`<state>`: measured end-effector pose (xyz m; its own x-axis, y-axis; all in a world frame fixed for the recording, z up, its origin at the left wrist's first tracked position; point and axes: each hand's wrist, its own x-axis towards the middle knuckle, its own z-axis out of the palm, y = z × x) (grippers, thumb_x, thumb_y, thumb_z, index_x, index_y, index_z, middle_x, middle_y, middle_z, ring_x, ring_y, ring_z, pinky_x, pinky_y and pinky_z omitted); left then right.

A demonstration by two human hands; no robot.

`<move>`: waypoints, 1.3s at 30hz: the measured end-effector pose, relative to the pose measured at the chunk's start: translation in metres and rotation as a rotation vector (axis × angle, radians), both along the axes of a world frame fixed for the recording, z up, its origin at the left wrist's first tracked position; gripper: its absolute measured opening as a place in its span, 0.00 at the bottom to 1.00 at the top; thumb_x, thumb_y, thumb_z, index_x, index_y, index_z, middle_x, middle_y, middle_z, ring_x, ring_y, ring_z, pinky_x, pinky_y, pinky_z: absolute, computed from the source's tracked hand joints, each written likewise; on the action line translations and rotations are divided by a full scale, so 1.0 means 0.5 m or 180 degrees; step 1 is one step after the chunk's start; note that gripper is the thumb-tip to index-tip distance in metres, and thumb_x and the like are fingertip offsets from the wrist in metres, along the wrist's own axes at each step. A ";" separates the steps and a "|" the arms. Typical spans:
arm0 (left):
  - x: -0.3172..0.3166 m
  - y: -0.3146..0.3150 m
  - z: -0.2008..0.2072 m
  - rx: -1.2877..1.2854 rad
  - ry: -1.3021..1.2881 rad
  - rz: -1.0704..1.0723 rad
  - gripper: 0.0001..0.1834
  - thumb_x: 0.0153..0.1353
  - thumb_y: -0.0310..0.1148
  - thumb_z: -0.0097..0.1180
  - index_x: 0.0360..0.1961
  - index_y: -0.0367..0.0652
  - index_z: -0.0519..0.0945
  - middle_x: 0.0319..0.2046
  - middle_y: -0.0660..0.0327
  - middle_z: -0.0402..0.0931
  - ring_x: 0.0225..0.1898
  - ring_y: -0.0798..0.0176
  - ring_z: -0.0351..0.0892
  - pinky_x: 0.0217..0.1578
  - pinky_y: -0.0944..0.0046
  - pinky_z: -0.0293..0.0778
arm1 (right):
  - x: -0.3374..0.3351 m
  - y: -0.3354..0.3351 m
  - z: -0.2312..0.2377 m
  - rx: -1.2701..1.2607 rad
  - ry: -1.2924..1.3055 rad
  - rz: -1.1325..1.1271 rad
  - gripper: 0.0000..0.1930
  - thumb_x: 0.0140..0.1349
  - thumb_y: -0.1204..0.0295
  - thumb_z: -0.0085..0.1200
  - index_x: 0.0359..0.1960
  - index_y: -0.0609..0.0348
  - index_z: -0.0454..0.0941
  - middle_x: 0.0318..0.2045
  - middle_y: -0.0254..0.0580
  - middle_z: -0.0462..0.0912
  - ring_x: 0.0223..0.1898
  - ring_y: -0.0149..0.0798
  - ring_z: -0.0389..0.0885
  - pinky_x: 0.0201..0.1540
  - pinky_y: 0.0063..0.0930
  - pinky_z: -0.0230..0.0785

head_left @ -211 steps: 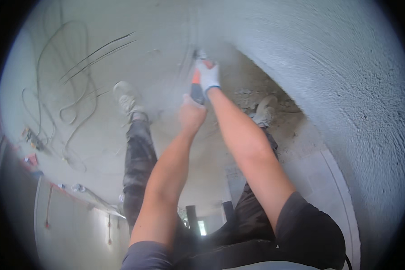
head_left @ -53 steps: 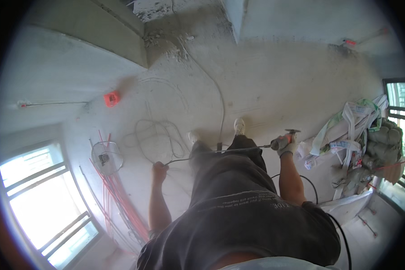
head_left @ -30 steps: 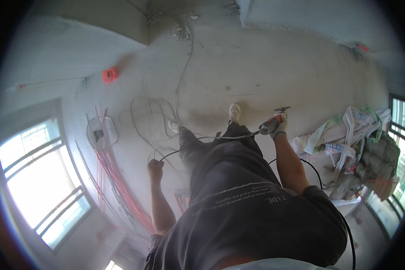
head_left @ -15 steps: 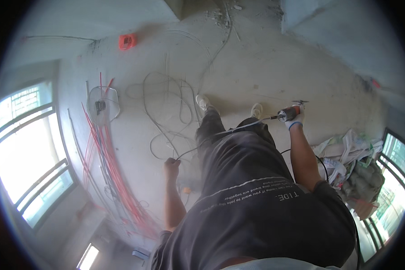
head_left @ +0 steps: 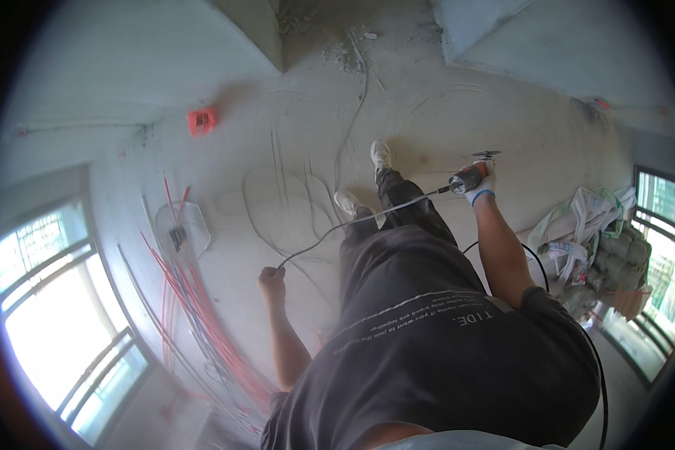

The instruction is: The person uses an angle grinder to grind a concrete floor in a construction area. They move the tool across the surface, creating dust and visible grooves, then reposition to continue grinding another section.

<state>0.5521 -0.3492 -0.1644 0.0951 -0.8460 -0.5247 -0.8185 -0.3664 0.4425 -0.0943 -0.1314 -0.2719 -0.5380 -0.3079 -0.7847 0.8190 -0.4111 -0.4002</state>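
My right hand (head_left: 485,190), in a white work glove, is closed around an orange-and-black angle grinder (head_left: 467,179), whose thin disc (head_left: 487,154) sticks out past the fingers. From the rear of the grinder a grey power cord (head_left: 352,220) runs across in front of my legs. My bare left hand (head_left: 271,281) has closed on this cord, out to my left at about hip height. More cord lies in loose loops (head_left: 249,217) on the concrete floor below.
Bundles of red and grey conduit (head_left: 195,300) lie at left, near a bright window. An orange-red box (head_left: 201,121) stands ahead by the left wall. Rubble (head_left: 345,58) lies far ahead between wall corners. White sacks (head_left: 589,217) are piled at right. A black cable (head_left: 604,375) hangs beside me.
I have stepped forward: my right foot is now ahead of my left, and the box and rubble are nearer. The cord between my hands has lifted. Both hands keep their hold.
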 end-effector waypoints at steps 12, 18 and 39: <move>-0.261 -0.319 -0.002 0.0034 -0.0283 -0.1148 0.18 0.60 0.39 0.69 0.36 0.30 0.86 0.33 0.43 0.87 0.36 0.43 0.86 0.42 0.46 0.78 | -0.107 -0.064 -0.070 0.0636 0.0027 -0.1142 0.13 0.75 0.52 0.57 0.51 0.42 0.74 0.38 0.41 0.81 0.35 0.52 0.86 0.43 0.56 0.85; -0.369 -0.428 0.038 0.0091 -0.0349 -0.1730 0.15 0.63 0.39 0.67 0.34 0.36 0.86 0.33 0.46 0.85 0.38 0.41 0.84 0.42 0.41 0.77 | -0.150 -0.129 -0.093 0.0551 -0.0082 -0.1112 0.14 0.74 0.54 0.59 0.54 0.41 0.75 0.37 0.40 0.81 0.35 0.51 0.86 0.40 0.53 0.85; -0.136 -0.906 -0.194 0.0122 -0.0041 -0.2010 0.07 0.62 0.34 0.63 0.33 0.42 0.86 0.29 0.53 0.84 0.35 0.49 0.85 0.40 0.46 0.79 | -0.026 -0.499 -0.110 0.0525 0.0478 -0.1454 0.16 0.73 0.49 0.59 0.50 0.43 0.77 0.40 0.40 0.84 0.41 0.52 0.86 0.47 0.54 0.85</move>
<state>0.4839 -0.8022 -0.2615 -0.4100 -0.7216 -0.5578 -0.8872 0.1738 0.4274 -0.1075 -0.3806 -0.3269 -0.6994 0.1065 -0.7067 0.4989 -0.6353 -0.5895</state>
